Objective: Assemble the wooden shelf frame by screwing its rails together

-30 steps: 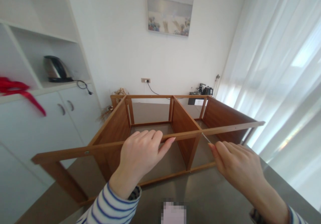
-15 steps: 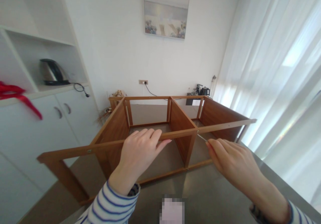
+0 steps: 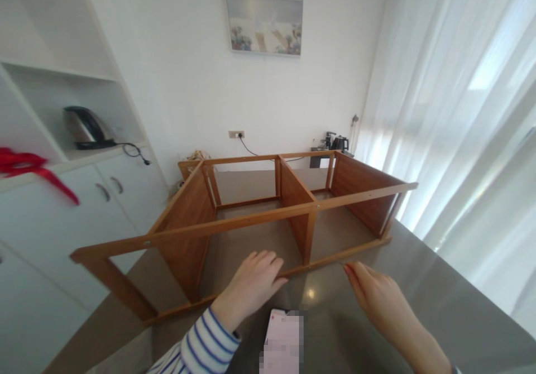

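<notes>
A brown wooden shelf frame (image 3: 259, 215) lies on its side on the grey table, with a middle panel (image 3: 293, 213) and two end panels. At the joint of the upper rail and middle panel sits a small metal bolt (image 3: 318, 206). My left hand (image 3: 256, 280) hovers in front of the lower rail (image 3: 347, 250), fingers loosely bent, thumb apart, holding nothing. To the right, my right hand (image 3: 372, 287) is closed, pinching a thin metal hex key (image 3: 340, 263). Only the key's tip shows, near the lower rail; most is hidden in my fingers.
A phone (image 3: 281, 335), partly pixelated, lies on the table (image 3: 330, 329) before me. At left are white cabinets (image 3: 121, 212) with a kettle (image 3: 86, 128) and red ribbon (image 3: 29, 164). More appliances (image 3: 337, 141) stand behind the frame; a curtain (image 3: 439, 111) hangs right.
My left hand has let go of the upper rail and dropped toward the table. My right hand has drawn the hex key away from the upper bolt and moved down.
</notes>
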Available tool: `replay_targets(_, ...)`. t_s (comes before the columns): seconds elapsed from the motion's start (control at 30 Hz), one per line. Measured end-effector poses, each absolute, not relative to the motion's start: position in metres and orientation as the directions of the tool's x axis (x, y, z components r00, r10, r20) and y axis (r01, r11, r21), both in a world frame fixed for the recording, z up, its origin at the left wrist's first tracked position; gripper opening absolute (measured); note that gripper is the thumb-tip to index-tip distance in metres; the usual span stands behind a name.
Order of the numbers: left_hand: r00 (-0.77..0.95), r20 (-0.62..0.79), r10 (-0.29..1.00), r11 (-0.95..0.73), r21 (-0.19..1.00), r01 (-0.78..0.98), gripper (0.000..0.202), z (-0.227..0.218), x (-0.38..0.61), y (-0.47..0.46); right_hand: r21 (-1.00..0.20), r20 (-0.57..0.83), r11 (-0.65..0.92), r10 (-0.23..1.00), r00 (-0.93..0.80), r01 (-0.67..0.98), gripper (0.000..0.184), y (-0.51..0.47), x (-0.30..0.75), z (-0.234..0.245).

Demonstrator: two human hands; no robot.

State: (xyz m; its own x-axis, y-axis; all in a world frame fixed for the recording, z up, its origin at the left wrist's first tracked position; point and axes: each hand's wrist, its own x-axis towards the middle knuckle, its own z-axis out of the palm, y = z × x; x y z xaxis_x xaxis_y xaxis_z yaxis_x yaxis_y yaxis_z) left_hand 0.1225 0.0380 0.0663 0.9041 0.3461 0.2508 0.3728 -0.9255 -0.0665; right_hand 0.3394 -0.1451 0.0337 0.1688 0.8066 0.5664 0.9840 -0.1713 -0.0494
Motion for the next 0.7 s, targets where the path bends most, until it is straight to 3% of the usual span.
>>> replay_targets(0.07, 0.874, 0.191, 0.447, -0.883, -0.059, 0.465, 0.023, 0.044, 0.118, 0.044, -0.074, 0.531, -0.157, 0.829, 0.172, 0.985, 0.024, -0.144, 0.337, 0.024)
replay_targets(0.23, 0.849, 0.13, 0.513, -0.858, 0.042, 0.512, 0.026, 0.014, 0.113, 0.052, -0.093, 0.466, -0.183, 0.861, 0.206, 0.979, 0.024, -0.137, 0.327, 0.007)
replay_targets(0.7, 0.816, 0.339, 0.469, -0.86, -0.037, 0.51, 0.027, 0.004, 0.114, 0.05, -0.065, 0.5, -0.214, 0.838, 0.218, 0.975, 0.025, -0.136, 0.317, 0.001)
